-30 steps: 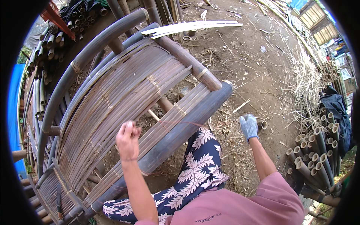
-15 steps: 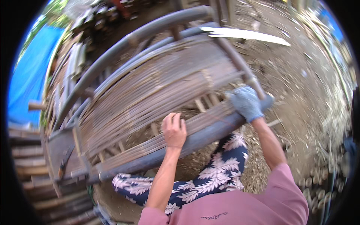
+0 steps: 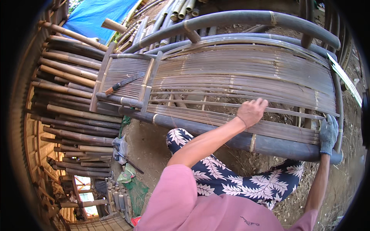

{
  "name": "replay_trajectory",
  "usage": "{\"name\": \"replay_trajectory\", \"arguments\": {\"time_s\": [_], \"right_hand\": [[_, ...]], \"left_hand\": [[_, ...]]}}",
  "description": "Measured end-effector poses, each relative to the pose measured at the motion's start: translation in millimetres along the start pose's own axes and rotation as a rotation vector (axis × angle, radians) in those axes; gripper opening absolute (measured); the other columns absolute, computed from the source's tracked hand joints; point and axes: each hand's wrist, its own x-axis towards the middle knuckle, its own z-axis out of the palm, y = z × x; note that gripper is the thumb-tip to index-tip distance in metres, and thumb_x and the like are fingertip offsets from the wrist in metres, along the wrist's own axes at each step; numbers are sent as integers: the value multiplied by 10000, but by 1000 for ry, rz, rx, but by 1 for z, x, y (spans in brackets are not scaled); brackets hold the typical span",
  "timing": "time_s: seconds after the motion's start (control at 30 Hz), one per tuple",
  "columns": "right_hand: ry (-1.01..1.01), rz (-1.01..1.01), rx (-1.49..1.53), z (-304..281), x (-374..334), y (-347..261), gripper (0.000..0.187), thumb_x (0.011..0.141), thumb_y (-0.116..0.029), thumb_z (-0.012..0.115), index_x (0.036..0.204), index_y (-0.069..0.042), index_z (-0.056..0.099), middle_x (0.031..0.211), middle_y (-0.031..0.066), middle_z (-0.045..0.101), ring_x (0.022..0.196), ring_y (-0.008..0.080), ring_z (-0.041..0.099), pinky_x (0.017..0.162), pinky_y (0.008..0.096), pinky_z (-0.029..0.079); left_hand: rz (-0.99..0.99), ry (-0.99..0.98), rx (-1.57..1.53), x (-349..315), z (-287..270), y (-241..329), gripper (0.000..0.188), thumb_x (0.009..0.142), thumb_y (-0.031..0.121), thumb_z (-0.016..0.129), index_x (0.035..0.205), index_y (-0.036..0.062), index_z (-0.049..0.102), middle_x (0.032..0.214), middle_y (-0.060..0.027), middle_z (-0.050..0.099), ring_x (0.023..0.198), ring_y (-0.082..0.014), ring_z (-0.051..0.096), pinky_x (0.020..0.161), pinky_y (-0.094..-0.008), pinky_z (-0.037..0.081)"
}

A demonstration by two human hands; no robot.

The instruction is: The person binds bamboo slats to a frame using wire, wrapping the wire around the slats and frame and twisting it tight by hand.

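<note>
A long bench of dark bamboo lies across my lap's far side, with a slatted seat (image 3: pixel 239 69) and a thick front pole (image 3: pixel 227 134). One thin bamboo slat (image 3: pixel 285 112) runs lengthwise over the gap between the seat's slats and the front strips. My bare left hand (image 3: pixel 252 111) has its fingers curled down onto this slat near mid-length. At the slat's right end, my right hand (image 3: pixel 328 133), in a grey-blue glove, closes its fingers around the tip. Cross pieces show through the gap below.
A wood-handled knife (image 3: pixel 125 83) lies on the bench's left end panel. Stacked bamboo poles (image 3: pixel 77 100) fill the left side. Beyond the bench are cut poles (image 3: pixel 173 15) and a blue tarp (image 3: pixel 100 17). Pale split strips (image 3: pixel 345 79) stand at the right edge.
The view has swung left, so the bench sits farther right. A thin slat now spans the gap. My left hand has gone from spread over the gap to curled on that slat.
</note>
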Motion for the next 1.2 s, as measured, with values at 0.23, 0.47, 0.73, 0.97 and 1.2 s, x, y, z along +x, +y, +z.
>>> {"name": "replay_trajectory", "arguments": {"time_s": [0.23,0.47,0.73,0.97,1.2], "right_hand": [[11,87,-63,-30,8,-6,89,800,-177,560,719,-148,583,736,68,571,715,227,562,655,382,466],[43,97,-6,-49,-8,-27,244,849,-255,549,708,-106,681,748,101,665,807,273,620,847,464,457],[342,330,248,-50,-14,-36,140,889,-198,554,890,-79,628,909,132,649,899,317,587,879,447,447],[-92,243,357,-107,-53,-85,178,844,-263,631,842,-86,655,874,122,627,858,328,601,817,449,468],[-386,85,614,-142,-47,-105,255,880,-301,595,885,-63,687,816,145,667,743,287,643,748,408,520]], "left_hand": [[-51,-128,-345,13,-18,11,297,883,367,676,820,76,676,735,-115,632,688,-308,630,580,-414,501],[-75,-281,-352,9,-49,10,265,909,284,662,878,22,683,719,-152,610,672,-349,601,605,-428,456],[-308,-451,-430,24,-37,39,233,890,249,680,997,45,717,880,-149,656,824,-333,627,739,-418,484],[-80,-284,-351,5,20,34,341,845,162,659,1165,43,671,1275,-160,519,1187,-365,473,1005,-453,382],[339,-193,-557,66,11,146,461,778,100,673,1224,14,591,1197,-175,590,1113,-360,566,993,-459,444]]}}
